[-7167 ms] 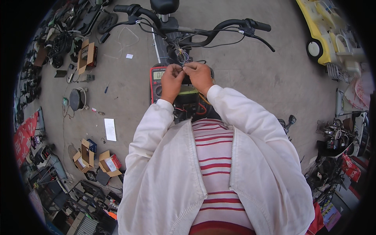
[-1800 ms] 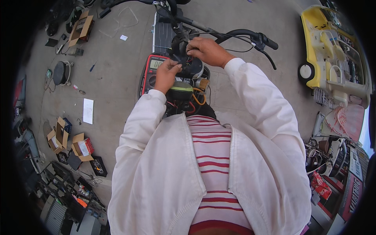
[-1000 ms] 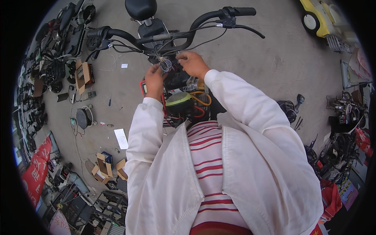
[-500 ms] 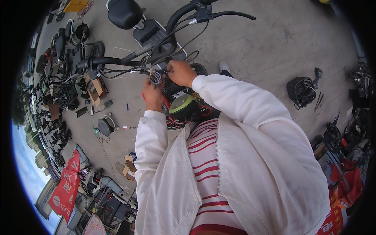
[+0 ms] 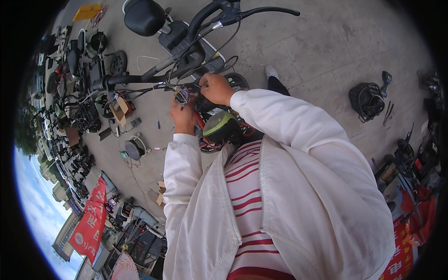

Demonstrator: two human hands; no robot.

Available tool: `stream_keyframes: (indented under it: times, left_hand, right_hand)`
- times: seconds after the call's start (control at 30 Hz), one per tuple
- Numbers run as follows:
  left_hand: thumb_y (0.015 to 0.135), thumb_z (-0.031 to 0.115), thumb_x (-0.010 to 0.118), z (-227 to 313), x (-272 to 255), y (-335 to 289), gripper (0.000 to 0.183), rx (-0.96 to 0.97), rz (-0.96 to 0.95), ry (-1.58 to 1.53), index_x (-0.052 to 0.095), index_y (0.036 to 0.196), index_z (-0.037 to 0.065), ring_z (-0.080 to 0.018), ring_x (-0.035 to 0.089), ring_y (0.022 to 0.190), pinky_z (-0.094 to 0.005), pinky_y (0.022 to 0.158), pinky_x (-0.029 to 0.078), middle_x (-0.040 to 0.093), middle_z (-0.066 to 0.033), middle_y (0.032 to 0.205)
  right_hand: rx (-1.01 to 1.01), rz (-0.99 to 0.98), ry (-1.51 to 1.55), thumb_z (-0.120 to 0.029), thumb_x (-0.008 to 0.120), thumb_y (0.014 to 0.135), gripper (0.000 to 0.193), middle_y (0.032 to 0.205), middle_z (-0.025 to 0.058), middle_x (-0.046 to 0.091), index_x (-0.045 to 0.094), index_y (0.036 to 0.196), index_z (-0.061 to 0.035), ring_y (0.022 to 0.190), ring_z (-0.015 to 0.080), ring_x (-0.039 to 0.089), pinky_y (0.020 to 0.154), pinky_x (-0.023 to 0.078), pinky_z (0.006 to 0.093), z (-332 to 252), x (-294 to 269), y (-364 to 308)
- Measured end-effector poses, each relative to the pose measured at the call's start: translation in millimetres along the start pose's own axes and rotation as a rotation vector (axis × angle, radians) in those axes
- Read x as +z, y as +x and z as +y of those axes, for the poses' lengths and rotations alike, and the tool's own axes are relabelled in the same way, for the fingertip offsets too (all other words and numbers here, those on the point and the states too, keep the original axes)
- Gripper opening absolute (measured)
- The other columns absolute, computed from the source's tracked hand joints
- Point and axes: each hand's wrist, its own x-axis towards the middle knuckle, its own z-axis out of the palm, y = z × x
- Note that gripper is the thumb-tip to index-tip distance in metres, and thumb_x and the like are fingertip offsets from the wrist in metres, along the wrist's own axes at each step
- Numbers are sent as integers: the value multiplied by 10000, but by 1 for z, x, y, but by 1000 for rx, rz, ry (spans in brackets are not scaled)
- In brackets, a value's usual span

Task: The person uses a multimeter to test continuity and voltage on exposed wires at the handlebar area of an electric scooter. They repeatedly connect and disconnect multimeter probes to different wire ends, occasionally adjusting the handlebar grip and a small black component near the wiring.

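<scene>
In front of me stands an electric bike with a black handlebar, a brake lever and a black seat. My left hand is closed around a bundle of thin coloured wires below the handlebar. Just right of the bundle, my right hand has its thumb and fingers pinched together; what lies in the pinch is too small to make out. Black cables loop down from the bar above both hands. Nearer to me sits a rounded black and lime-green part.
A black basket with a cordless power tool beside it is on the ground at right. At left lie a screwdriver, a round dark object and an open cardboard box. Parked bikes line the far left.
My view has turned slightly, so the surroundings have shifted in it. Both hands stay at the wires in almost the same pose. The handlebar has moved a little leftward in view.
</scene>
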Motion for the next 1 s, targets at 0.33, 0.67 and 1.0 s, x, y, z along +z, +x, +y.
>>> stream_keyframes:
  times: [0.33, 0.67, 1.0]
  left_hand:
    - [870, -34, 529, 3, 8, -4, 184, 41, 14, 80, 525, 1048, 11, -240, 616, 785, -327, 692, 527, 601, -103, 984]
    - [873, 133, 635, 5, 6, 0, 222, -88, 9, 54, 531, 1053, 53, -196, 611, 719, -273, 603, 483, 640, -98, 935]
    - [859, 174, 668, 13, 14, -4, 258, -109, -41, 138, 567, 1054, 38, -120, 588, 635, -208, 518, 415, 607, -31, 772]
  right_hand:
    - [-91, -52, -145, -133, 689, 677, 133, 715, 133, 653, 662, 750, -25, 686, 283, 645, 644, 500, 377, 3, -4, -2]
    - [-83, -146, -75, -140, 667, 694, 83, 723, 131, 650, 663, 705, -58, 712, 306, 630, 666, 493, 401, -5, -11, -11]
    - [28, -148, 28, -176, 648, 756, 232, 839, 132, 676, 663, 953, -54, 787, 293, 652, 703, 504, 367, -16, -18, -6]
